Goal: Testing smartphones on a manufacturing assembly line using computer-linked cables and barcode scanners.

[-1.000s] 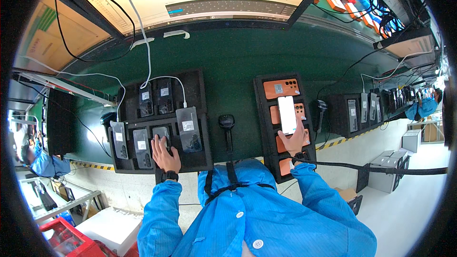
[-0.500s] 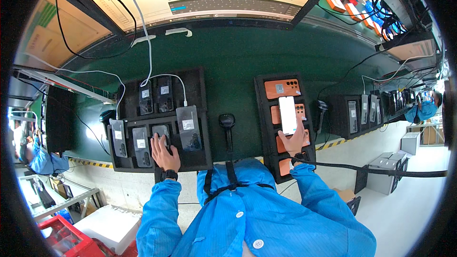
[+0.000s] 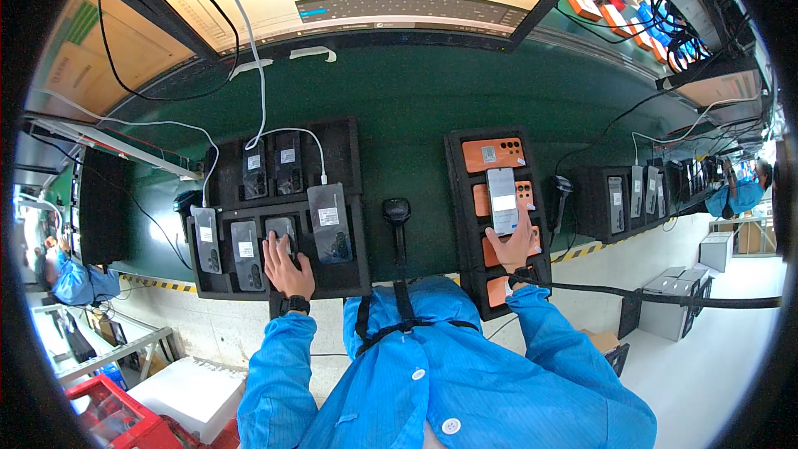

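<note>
My left hand (image 3: 288,269) lies with spread fingers over a dark phone (image 3: 281,225) in the left black foam tray (image 3: 339,283). It grips nothing. My right hand (image 3: 514,243) is at the lower end of a phone with a lit screen (image 3: 503,199), thumb out and a finger stretched onto the glass. That phone lies across several orange phones (image 3: 492,155) in the right black tray (image 3: 454,191). In the left tray, a dark phone (image 3: 331,224) with a white cable plugged in lies to the right of my left hand, and another dark phone (image 3: 247,254) lies to its left.
Between the trays stands a black handheld scanner (image 3: 397,214); another scanner (image 3: 563,191) is right of the orange phones. A large monitor (image 3: 366,0) spans the back of the green table (image 3: 391,100). A black cable (image 3: 657,292) crosses at the right, near my right wrist.
The lit phone's screen has changed from nearly all white to a white panel with greyer areas and a small blue spot. Both hands stay almost in place.
</note>
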